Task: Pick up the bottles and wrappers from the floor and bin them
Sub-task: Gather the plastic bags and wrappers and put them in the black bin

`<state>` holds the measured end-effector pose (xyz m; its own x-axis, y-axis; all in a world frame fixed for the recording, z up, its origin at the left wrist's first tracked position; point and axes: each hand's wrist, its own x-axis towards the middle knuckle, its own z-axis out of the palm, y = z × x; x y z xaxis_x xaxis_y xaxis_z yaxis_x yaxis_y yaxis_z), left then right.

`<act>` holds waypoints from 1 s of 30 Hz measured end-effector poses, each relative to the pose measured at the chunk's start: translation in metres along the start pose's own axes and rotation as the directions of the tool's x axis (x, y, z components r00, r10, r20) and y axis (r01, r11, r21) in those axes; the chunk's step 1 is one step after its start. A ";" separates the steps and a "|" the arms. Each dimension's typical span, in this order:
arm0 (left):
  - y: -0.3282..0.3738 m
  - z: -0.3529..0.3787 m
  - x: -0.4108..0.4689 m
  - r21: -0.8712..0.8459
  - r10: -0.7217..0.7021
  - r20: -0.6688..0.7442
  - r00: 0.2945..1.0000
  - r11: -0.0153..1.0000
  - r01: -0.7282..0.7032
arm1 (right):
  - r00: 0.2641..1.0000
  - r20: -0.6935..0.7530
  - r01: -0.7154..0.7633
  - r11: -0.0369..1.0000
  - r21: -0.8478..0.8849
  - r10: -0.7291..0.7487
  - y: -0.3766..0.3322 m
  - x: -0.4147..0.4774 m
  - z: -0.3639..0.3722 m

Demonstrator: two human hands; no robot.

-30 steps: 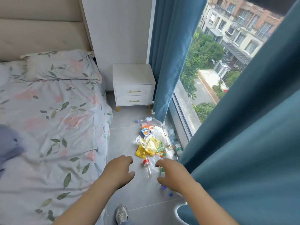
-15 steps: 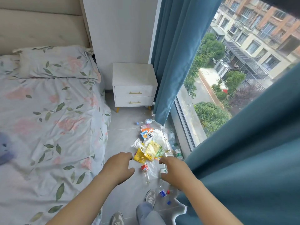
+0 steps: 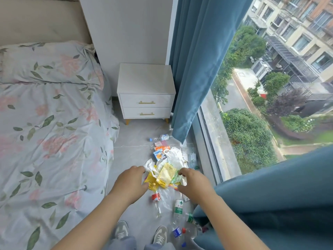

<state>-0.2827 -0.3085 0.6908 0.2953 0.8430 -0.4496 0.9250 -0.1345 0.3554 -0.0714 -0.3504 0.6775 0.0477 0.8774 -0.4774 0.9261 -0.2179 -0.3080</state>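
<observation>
Lying in a loose heap on the floor [image 3: 133, 156], the wrappers [image 3: 165, 175] are sitting between the bed-side edge and the window-side edge, closer to the window. The yellow packets are showing on top, and a white plastic bag [image 3: 173, 156] is touching them on the far side. Bottles are scattered along the same strip:
- A green-label bottle [image 3: 178, 208] is lying on the near side of the heap, long axis running roughly toward and away from the person.
- A red-label bottle [image 3: 155, 197] is lying just beside it, toward the bed.
- A blue-cap bottle [image 3: 177, 231] is lying near the shoes [image 3: 160, 233].
- One more bottle, the far bottle [image 3: 163, 137], is lying at the far end, near the nightstand [image 3: 146, 87].

The left hand [image 3: 132, 183] is hovering at the bed-side edge of the heap and the right hand [image 3: 193, 184] at the window-side edge. Both have fingers loosely curled and are holding nothing. Whether the fingertips are touching the packets can't be told from this angle.

The wrappers are lying straight between the two hands, slightly ahead of the fingers, so a two-handed scoop is looking likely. The right hand is looking nearer the green-label bottle and the left nearer the red-label one. The curtain [image 3: 270, 204] is hanging close against the right forearm and covering the floor's near window corner, probably hiding more litter. No bin is showing in view.
</observation>
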 end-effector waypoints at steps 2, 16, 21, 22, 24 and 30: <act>-0.001 0.014 0.030 0.017 -0.003 0.003 1.000 1.000 0.003 | 1.000 -0.026 -0.008 1.000 0.006 0.008 0.012 0.027 0.008; -0.096 0.235 0.264 0.093 0.069 0.051 0.996 0.993 -0.074 | 0.995 -0.034 -0.090 0.995 0.031 0.091 0.116 0.248 0.229; -0.134 0.340 0.354 0.126 0.148 0.059 0.987 0.980 -0.155 | 0.993 -0.078 -0.090 0.996 -0.004 0.089 0.162 0.330 0.328; -0.141 0.358 0.371 0.139 0.170 0.055 0.984 0.975 -0.176 | 0.992 -0.089 -0.094 0.996 -0.003 0.094 0.171 0.345 0.345; -0.154 0.388 0.402 0.172 0.220 0.034 0.975 0.960 -0.222 | 0.987 -0.121 -0.100 0.995 0.021 0.102 0.188 0.370 0.374; -0.177 0.444 0.461 0.264 0.300 0.059 0.952 0.915 -0.305 | 0.956 -0.290 -0.066 0.997 -0.048 0.049 0.215 0.404 0.431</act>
<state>-0.2046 -0.1270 0.0569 0.5732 0.7312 -0.3698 0.8193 -0.5177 0.2464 -0.0140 -0.2274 0.0642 0.1993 0.9518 -0.2330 0.9380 -0.2541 -0.2358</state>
